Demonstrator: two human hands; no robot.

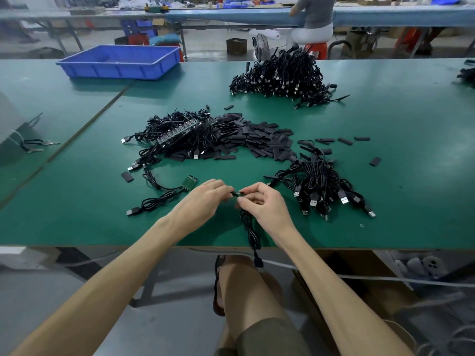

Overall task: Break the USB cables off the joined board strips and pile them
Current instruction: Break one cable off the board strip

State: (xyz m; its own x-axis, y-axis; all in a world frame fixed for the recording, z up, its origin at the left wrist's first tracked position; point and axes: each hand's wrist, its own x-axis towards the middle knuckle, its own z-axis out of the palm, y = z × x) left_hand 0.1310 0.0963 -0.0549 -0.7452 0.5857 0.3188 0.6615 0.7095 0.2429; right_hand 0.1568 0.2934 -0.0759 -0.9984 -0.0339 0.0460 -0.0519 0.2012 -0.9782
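One cable [250, 232] is sitting at the near edge of the tabletop [77, 201], just left of the nearest pile of loose cables [323, 186]. The left hand [203, 199] and right hand [264, 205] are pinching its small end piece between their fingers [253, 191], while the rest is dangling over the edge. The break-off step seems to be under way; next it is needing a short carry right onto that pile.

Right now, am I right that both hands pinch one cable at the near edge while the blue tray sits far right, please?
Not quite: the tray sits far left on the table, as the head view shows. The rest holds: the left hand and right hand pinch one cable at the near edge.
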